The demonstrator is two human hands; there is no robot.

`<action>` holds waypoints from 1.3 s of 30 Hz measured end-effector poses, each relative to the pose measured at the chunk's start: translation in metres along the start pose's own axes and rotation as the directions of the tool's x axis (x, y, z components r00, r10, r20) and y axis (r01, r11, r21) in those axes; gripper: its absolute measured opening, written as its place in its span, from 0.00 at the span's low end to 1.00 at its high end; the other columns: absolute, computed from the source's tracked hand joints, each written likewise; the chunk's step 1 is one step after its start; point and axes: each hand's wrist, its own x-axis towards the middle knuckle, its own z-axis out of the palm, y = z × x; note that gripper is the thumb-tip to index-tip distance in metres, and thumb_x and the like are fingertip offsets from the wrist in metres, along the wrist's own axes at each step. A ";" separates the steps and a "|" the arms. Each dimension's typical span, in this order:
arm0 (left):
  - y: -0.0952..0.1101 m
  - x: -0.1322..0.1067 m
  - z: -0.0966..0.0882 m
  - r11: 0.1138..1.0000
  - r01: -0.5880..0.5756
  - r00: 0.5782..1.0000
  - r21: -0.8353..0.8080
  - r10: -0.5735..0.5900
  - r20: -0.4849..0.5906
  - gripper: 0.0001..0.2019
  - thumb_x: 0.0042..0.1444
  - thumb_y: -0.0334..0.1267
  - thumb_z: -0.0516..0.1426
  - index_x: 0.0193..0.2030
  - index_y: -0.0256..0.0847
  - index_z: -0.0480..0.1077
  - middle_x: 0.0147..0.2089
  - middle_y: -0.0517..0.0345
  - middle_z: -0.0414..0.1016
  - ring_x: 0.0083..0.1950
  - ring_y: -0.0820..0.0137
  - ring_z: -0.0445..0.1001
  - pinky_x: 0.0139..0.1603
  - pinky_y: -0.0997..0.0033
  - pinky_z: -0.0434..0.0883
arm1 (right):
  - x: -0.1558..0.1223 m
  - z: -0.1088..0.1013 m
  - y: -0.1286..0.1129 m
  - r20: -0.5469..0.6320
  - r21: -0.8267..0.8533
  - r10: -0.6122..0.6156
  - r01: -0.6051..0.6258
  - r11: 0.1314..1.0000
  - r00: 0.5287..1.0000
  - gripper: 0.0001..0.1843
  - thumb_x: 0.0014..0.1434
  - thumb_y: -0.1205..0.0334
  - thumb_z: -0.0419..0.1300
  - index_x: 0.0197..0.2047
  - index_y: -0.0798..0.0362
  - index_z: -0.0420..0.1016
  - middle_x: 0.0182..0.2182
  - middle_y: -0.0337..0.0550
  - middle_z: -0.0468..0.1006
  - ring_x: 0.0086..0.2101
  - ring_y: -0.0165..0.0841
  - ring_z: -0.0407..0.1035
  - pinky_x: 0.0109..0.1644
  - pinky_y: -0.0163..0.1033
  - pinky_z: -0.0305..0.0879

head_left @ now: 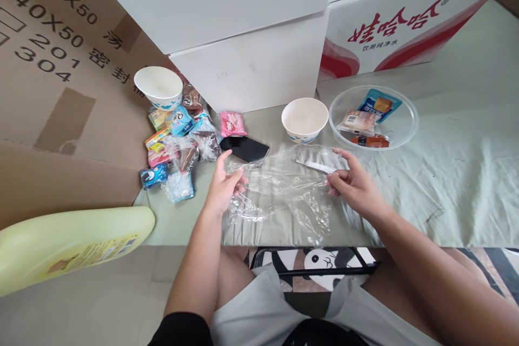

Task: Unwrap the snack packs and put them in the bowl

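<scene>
A crumpled clear plastic bag (279, 194) stretches between my two hands, above the front of the cloth-covered table. My left hand (227, 184) grips the bag's left side, its forefinger raised and its thumb pointing inward. On the right side, my right hand (352, 181) has its fingers curled on the bag, with the forefinger stretched along the upper edge. A slim white pointed thing (316, 166) sticks out leftward by the right fingertips; its kind is unclear. Just beyond the left hand lies a black phone (245, 148). Beyond the bag stands a white paper bowl (305, 116).
A clear round tub (411, 119) with several packaged snacks stands at right. Another paper bowl (159, 86) and a pile of wrapped snacks (182, 146) sit at left, near a pink packet (232, 124). White boxes (251, 75), a cardboard box (60, 119) and a yellow bottle (77, 243) surround the table.
</scene>
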 end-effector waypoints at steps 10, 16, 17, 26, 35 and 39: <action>-0.009 -0.008 -0.027 0.995 -0.095 0.988 -0.032 0.098 0.116 0.29 0.42 0.47 0.72 0.48 0.44 0.66 0.30 0.62 0.78 0.28 0.73 0.76 0.31 0.75 0.72 | -0.001 0.002 0.007 -0.012 -0.109 -0.299 0.296 0.949 0.954 0.09 0.66 0.53 0.57 0.39 0.48 0.71 0.28 0.38 0.75 0.23 0.28 0.70 0.29 0.36 0.68; -0.017 -0.010 -0.034 0.940 -0.262 0.965 0.219 0.252 0.073 0.20 0.43 0.42 0.70 0.44 0.41 0.77 0.34 0.59 0.77 0.35 0.70 0.75 0.38 0.71 0.72 | 0.000 -0.001 0.005 0.009 -0.418 -0.368 0.338 0.843 0.930 0.18 0.60 0.57 0.60 0.53 0.50 0.76 0.28 0.38 0.74 0.28 0.32 0.70 0.34 0.39 0.69; -0.018 -0.011 -0.035 0.909 -0.291 0.957 0.298 0.280 0.079 0.17 0.46 0.42 0.69 0.44 0.41 0.79 0.33 0.60 0.75 0.35 0.70 0.74 0.39 0.71 0.72 | 0.000 -0.001 0.005 0.015 -0.469 -0.389 0.350 0.811 0.921 0.15 0.60 0.58 0.60 0.50 0.50 0.78 0.27 0.38 0.72 0.27 0.32 0.68 0.34 0.39 0.68; -0.011 -0.025 -0.042 0.788 -0.442 0.868 0.430 0.496 -0.018 0.10 0.51 0.47 0.67 0.29 0.44 0.80 0.42 0.52 0.72 0.42 0.64 0.71 0.49 0.64 0.72 | -0.010 0.004 -0.003 -0.032 -0.589 -0.645 0.507 0.630 0.763 0.06 0.60 0.58 0.59 0.32 0.48 0.75 0.40 0.50 0.75 0.41 0.41 0.73 0.46 0.48 0.71; -0.002 -0.036 -0.027 0.980 -0.165 0.986 -0.113 0.162 -0.038 0.20 0.46 0.54 0.68 0.26 0.42 0.67 0.23 0.60 0.73 0.23 0.72 0.71 0.22 0.75 0.68 | -0.024 -0.010 -0.019 0.427 0.095 -0.086 0.050 0.994 0.900 0.22 0.58 0.36 0.60 0.39 0.47 0.69 0.17 0.35 0.69 0.14 0.30 0.59 0.18 0.37 0.58; 0.008 -0.037 -0.019 0.979 0.093 0.987 -0.183 -0.065 0.149 0.23 0.41 0.54 0.71 0.28 0.42 0.65 0.17 0.68 0.65 0.12 0.79 0.57 0.10 0.80 0.50 | -0.013 -0.021 -0.019 0.398 0.328 -0.090 -0.050 0.943 0.913 0.32 0.52 0.29 0.63 0.44 0.48 0.71 0.22 0.37 0.73 0.16 0.30 0.63 0.18 0.37 0.60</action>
